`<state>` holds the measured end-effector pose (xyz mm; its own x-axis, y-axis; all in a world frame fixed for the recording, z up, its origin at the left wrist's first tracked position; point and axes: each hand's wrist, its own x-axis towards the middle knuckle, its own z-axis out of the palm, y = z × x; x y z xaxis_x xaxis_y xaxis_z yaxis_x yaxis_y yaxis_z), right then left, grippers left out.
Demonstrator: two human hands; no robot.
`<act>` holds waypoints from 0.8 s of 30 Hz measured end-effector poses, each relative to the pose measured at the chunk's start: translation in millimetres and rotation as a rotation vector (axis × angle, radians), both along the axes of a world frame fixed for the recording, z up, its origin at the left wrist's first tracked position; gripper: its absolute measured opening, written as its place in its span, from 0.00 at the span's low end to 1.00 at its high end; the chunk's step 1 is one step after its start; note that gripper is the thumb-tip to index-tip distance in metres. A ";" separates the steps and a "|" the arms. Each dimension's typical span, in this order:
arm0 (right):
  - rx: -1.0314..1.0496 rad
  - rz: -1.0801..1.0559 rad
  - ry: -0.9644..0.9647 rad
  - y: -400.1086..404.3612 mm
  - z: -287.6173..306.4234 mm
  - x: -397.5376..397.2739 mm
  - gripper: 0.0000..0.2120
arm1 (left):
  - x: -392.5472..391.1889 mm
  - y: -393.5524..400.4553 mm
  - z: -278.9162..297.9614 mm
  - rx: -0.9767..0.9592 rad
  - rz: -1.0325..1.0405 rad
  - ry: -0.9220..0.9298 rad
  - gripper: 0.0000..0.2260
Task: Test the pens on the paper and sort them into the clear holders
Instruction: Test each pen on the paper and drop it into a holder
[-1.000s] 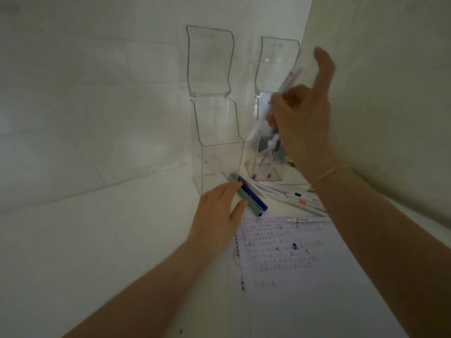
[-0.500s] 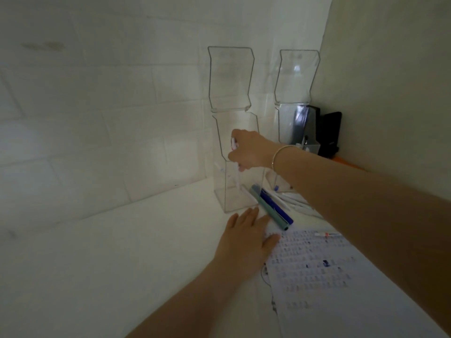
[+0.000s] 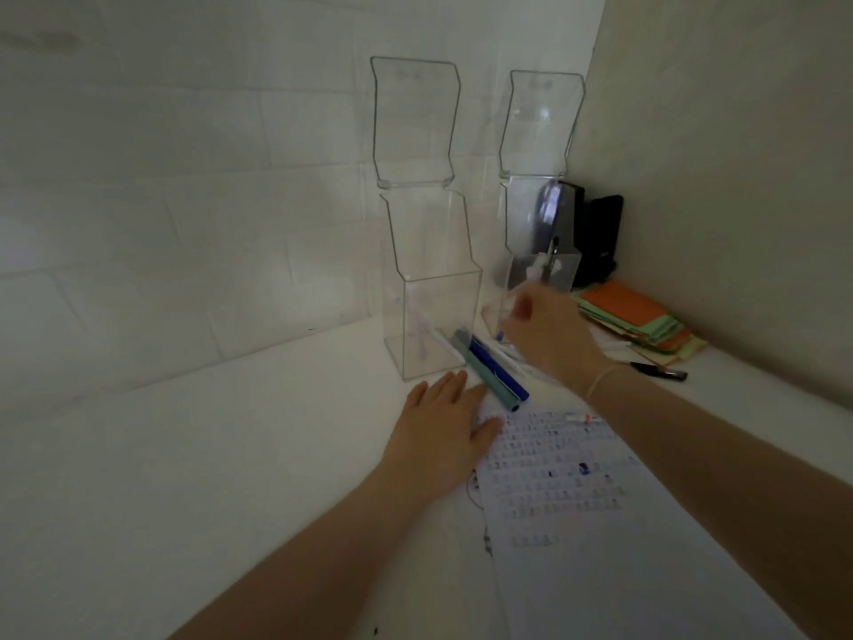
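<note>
Left hand flat, palm down, fingers straight and together, forearm stretched forward. Right hand reached further ahead, motion-blurred, fingers pointing down-left; grip unclear. Thin band on right wrist.

Bench: two holders at back, left holder beside right holder; loose pens before them; paper nearest; card stack right.

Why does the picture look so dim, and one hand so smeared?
Head view: weak, flat light leaves everything grey; the right hand is motion-blurred, while the left hand looks sharp; the wide lens bends the wall lines; the clear holders show faint reflections.
</note>
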<state>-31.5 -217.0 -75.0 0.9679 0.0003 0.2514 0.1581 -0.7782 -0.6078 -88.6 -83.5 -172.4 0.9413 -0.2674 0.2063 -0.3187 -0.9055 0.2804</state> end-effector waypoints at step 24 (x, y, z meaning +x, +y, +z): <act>-0.028 0.060 0.048 -19.6 30.4 -10.5 0.06 | -2.1 -0.8 0.0 -0.163 0.018 -0.082 0.28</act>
